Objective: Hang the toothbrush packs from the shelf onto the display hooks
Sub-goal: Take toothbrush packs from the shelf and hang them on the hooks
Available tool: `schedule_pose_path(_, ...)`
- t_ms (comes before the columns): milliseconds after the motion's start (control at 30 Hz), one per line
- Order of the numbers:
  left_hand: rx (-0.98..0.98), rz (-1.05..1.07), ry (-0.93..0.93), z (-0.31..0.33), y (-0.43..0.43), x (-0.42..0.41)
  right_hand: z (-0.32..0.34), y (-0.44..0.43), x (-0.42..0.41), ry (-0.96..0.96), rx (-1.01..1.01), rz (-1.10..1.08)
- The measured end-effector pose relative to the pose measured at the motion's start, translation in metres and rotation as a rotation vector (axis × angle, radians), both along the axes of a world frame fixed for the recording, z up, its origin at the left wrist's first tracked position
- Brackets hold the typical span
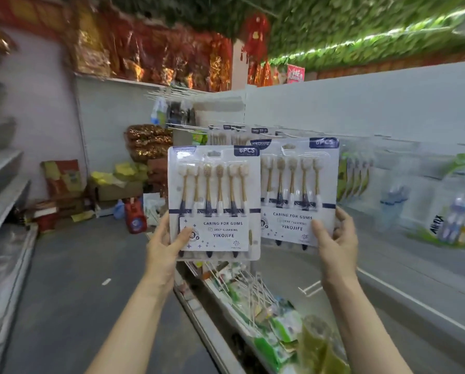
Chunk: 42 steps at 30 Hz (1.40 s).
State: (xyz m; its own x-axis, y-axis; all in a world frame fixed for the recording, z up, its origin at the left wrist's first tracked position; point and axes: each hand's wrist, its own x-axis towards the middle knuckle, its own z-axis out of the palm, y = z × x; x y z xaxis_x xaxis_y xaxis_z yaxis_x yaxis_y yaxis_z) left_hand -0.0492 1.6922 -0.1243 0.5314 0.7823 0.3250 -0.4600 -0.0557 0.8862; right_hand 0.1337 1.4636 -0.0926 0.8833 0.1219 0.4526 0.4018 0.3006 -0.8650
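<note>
My left hand (164,245) grips the bottom left corner of a white toothbrush pack (214,184) with gold-handled brushes, held upright in front of me. My right hand (338,238) grips the bottom right corner of a second, identical toothbrush pack (299,182), held slightly farther back and partly overlapped by the first. Behind them, more packs of the same kind (235,133) hang on display hooks (290,134) along the white back panel. Whether the right-hand pack's top hole is on a hook I cannot tell.
Other toothbrush packs (452,211) hang blurred at the right. A white shelf (404,271) runs below the hooks, and a lower level holds wire hooks (253,287) and green packets (285,327). Boxes and bags (112,184) crowd the aisle's far end. Metal shelving (2,195) lines the left.
</note>
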Motion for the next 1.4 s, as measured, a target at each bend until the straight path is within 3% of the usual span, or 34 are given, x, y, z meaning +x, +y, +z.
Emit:
schedule_pose_path(200, -0.077, -0.062, -0.018, -0.009, 0.13, 0.046, 0.001, 0.136, 0.042, 0.023, -0.029, -0.052)
schedule_pose_path(733, 0.01, -0.28, 0.0, 0.02, 0.491, 0.145, 0.025, 0.481, 0.102, 0.128, -0.01, -0.16)
schedule_pose_path(1033, -0.045, -0.384, -0.029, -0.001, 0.597, 0.224, 0.019, 0.584, 0.186, 0.174, -0.008, -0.217)
schedule_pose_path(1400, 0.002, -0.495, -0.055, 0.01, 0.66, 0.334, 0.005, 0.639, 0.299, 0.149, 0.01, -0.31)
